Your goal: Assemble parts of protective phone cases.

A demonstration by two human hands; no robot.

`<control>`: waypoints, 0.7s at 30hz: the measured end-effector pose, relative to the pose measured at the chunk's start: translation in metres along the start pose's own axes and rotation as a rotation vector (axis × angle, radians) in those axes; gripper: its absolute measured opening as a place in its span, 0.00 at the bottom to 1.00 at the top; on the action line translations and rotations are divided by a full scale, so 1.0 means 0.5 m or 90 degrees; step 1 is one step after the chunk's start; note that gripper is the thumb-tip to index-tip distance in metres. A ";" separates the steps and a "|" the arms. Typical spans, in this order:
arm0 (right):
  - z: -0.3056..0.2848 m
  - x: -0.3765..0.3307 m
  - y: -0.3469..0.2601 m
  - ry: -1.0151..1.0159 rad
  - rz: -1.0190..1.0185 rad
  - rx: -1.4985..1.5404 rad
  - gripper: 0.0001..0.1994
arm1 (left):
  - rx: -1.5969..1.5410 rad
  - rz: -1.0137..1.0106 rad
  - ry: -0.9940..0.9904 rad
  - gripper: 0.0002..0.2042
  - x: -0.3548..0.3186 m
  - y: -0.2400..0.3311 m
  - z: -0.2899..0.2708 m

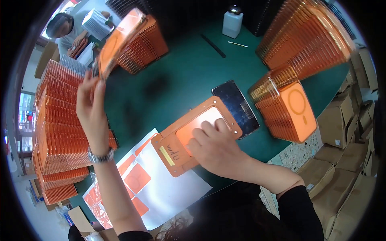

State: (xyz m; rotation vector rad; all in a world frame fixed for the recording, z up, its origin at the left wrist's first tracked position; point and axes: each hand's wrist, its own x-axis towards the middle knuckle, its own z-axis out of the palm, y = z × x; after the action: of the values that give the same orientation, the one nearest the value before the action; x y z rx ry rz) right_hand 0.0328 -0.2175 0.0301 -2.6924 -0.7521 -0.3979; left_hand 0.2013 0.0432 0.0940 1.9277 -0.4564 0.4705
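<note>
Green counter (pixel 173 76); left hand (pixel 92 96) pinches glossy orange rectangular phone case (pixel 116 45), long axis slanting far and right; right hand (pixel 215 150) bunched on orange-brown plate (pixel 179 152), grip unclear.

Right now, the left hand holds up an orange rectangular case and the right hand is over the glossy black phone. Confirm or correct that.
Not so: the head view shows the right hand over the flat orange-brown rectangular frame, not the phone; the left hand holds the case.
</note>
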 end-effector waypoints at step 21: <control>-0.019 -0.074 0.135 0.134 0.411 0.552 0.18 | 0.248 -0.096 -0.139 0.15 -0.430 0.154 0.134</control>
State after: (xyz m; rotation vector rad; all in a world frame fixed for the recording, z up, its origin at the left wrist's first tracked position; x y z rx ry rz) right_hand 0.0372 -0.2923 0.0109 -1.8703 0.0543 -0.1298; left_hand -0.0132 -0.0255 0.0172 2.3855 -0.3735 0.2636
